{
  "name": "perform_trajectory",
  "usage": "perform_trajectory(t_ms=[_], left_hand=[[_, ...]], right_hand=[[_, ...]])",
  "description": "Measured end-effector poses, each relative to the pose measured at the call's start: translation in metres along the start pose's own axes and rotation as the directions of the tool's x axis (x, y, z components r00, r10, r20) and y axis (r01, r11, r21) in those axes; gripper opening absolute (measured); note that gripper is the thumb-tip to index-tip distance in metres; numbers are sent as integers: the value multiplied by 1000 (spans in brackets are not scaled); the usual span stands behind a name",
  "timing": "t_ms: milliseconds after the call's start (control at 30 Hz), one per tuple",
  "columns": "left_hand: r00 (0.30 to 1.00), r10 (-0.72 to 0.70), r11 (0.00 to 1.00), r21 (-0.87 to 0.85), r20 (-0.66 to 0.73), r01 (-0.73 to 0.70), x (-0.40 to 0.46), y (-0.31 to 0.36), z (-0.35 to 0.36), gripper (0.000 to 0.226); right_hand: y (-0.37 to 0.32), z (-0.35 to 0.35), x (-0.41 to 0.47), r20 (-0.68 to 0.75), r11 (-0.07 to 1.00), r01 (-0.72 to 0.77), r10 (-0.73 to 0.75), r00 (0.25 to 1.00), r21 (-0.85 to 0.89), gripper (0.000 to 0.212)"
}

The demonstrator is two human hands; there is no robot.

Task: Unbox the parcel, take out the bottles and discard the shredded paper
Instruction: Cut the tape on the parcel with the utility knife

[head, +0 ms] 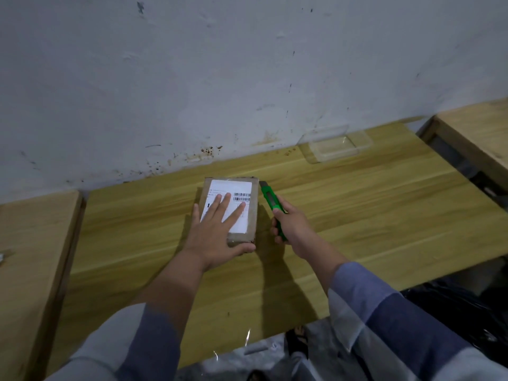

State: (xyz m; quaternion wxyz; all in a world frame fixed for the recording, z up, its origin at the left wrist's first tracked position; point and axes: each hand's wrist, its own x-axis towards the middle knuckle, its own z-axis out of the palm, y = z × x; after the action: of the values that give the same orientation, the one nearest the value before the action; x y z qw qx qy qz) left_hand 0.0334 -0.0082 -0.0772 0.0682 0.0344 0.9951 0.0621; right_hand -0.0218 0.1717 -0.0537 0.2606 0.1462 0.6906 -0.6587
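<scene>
A small brown cardboard parcel (251, 215) with a white shipping label and barcode lies taped shut on the wooden table (357, 215). My left hand (217, 232) lies flat on top of the parcel, fingers spread over the label, thumb along its near edge. My right hand (288, 224) grips a green utility knife (270, 202) just right of the parcel; its tip points toward the parcel's far right corner. No bottles or shredded paper show.
A clear plastic container (335, 145) sits at the back of the table by the stained wall. Other wooden tables stand at the left (30, 257) and far right (478, 133). A black plastic bag (453, 306) is on the floor at lower right.
</scene>
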Motion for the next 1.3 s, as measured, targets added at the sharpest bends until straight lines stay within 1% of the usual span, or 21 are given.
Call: perform_trajectory(t_ms=[100, 233, 333, 433, 533, 700, 867, 1067, 1300], left_hand=[[999, -40, 999, -11, -2, 40, 1, 6, 0, 101], [995, -99, 995, -29, 16, 100, 3, 12, 0, 101], [993, -113, 993, -29, 24, 114, 5, 14, 1, 101], [996, -82, 996, -20, 25, 83, 5, 9, 0, 103], [999, -34, 999, -14, 16, 34, 4, 1, 0, 97], [999, -28, 1000, -5, -27, 27, 5, -1, 3, 93], [996, -12, 1000, -11, -93, 11, 3, -2, 6, 92], [994, -27, 1000, -8, -109, 27, 1, 2, 6, 91], [993, -33, 999, -7, -111, 33, 3, 0, 6, 89]], right_hand=[[-3, 2, 4, -18, 1000, -11, 11, 1000, 27, 49], [-2, 2, 2, -32, 1000, 4, -4, 999, 2, 48], [-2, 1, 3, -34, 1000, 12, -12, 999, 6, 47], [-4, 2, 5, -42, 1000, 14, -13, 999, 17, 45], [0, 4, 7, -27, 998, 11, -9, 1000, 61, 44], [6, 4, 6, -7, 995, 21, -20, 1000, 100, 44], [6, 6, 11, -15, 988, 3, -1, 1000, 154, 43], [-2, 9, 19, -22, 988, -4, 8, 1000, 153, 43], [8, 3, 15, 9, 994, 42, -43, 999, 106, 44]])
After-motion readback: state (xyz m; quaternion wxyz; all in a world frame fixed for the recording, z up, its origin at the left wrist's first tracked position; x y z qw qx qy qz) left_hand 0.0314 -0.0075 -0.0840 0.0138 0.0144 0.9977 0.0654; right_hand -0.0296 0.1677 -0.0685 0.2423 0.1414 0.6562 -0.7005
